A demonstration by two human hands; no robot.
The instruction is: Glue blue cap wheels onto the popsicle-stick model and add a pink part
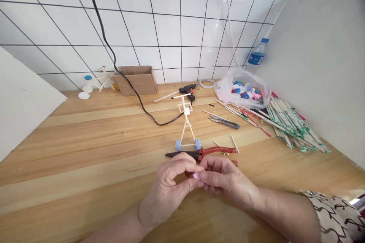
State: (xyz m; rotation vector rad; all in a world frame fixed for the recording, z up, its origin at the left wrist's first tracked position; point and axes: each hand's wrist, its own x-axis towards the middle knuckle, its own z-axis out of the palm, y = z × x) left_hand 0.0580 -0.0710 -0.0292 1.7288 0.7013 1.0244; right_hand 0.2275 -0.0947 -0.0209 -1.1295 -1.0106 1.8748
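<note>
My left hand and my right hand meet in front of me, fingertips pinched together. Whatever lies between them is too small and covered to make out; a pale pink spot at the right thumb's tip may be only the nail. Just beyond the fingers lie long-nose pliers with red handles, partly hidden by my hands. Behind the pliers stands a small tricycle-like model made of thin wooden sticks, with blue bottle-cap wheels at its near end.
A hot glue gun, tape roll and cardboard box are at the back. Thread snips, wrapped chopsticks, a bag of bottle caps and a bottle are on the right. A black cord crosses the table.
</note>
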